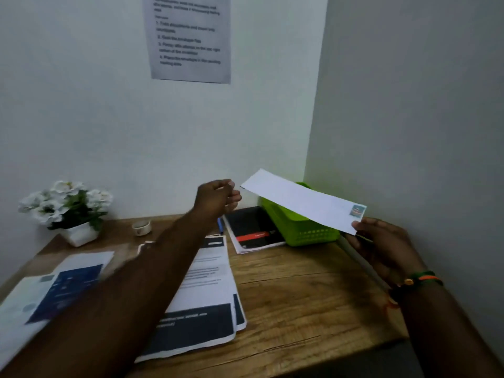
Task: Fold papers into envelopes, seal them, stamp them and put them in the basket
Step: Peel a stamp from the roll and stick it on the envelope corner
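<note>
A wooden bench (300, 290) sits in a corner of pale walls (81, 105); a printed notice (191, 36) hangs above.

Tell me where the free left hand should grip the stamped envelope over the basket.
Probably the far-left short end of the envelope, approached from its left. That end juts free in the air beside the left hand; the right hand pinches the stamped corner, above the green basket.
</note>
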The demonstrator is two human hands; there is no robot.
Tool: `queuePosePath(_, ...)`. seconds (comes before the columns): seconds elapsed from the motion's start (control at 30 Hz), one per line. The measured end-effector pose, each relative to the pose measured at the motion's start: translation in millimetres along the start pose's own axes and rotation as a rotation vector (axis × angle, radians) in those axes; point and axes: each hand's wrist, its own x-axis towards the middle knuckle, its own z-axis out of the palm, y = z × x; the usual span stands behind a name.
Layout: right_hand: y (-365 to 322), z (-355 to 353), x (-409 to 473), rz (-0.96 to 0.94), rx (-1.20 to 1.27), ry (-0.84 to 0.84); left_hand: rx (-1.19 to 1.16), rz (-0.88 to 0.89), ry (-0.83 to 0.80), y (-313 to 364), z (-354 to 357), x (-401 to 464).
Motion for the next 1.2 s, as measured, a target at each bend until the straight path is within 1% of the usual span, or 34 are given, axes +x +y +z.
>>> queuePosePath(0.07, 0, -10, 2, -0.048, 0.075, 0.057, 0.082, -0.005, -0.029, -19, 36, 2)
queuePosePath(0.1, 1, -12, 3, -0.065, 0.111, 0.084, 0.178, 0.018, -0.043, -32, 52, 4)
queuePosePath(0.23, 14, 1, 19, -0.071, 0.182, 0.127, 0.678, 0.281, -0.157, -72, 97, -8)
queuePosePath(0.3, 19, 15, 31, -0.039, 0.204, 0.133, 0.816, 0.406, -0.177, -84, 109, -18)
queuePosePath(0.37, 22, 30, 43, 0.006, 0.214, 0.138, 0.848, 0.458, -0.146, -92, 113, -23)
queuePosePath(0.5, 27, 50, 65, 0.051, 0.194, 0.155, 0.843, 0.496, -0.101, -99, 110, -20)
queuePosePath(0.63, 33, 55, 76, 0.071, 0.206, 0.180, 0.849, 0.525, -0.086, -102, 110, -19)
queuePosePath(0.73, 40, 52, 80, 0.095, 0.198, 0.164, 0.854, 0.530, -0.075, -104, 112, -18)
queuePosePath(0.9, 50, 46, 88, 0.077, 0.050, 0.202, 0.840, 0.538, -0.086, -106, 111, -17)
queuePosePath(0.97, 54, 44, 90, 0.007, -0.066, 0.256, 0.818, 0.539, -0.107, -105, 105, -17)
queuePosePath(1.07, 57, 47, 83, -0.231, -0.266, 0.342, 0.780, 0.534, -0.119, -103, 82, -11)
queuePosePath(1.13, 61, 58, 70, -0.404, -0.324, 0.280, 0.804, 0.509, -0.127, -94, 55, -8)
queuePosePath(1.2, 69, 76, 54, -0.505, -0.327, 0.112, 0.882, 0.468, -0.140, -81, 20, -9)
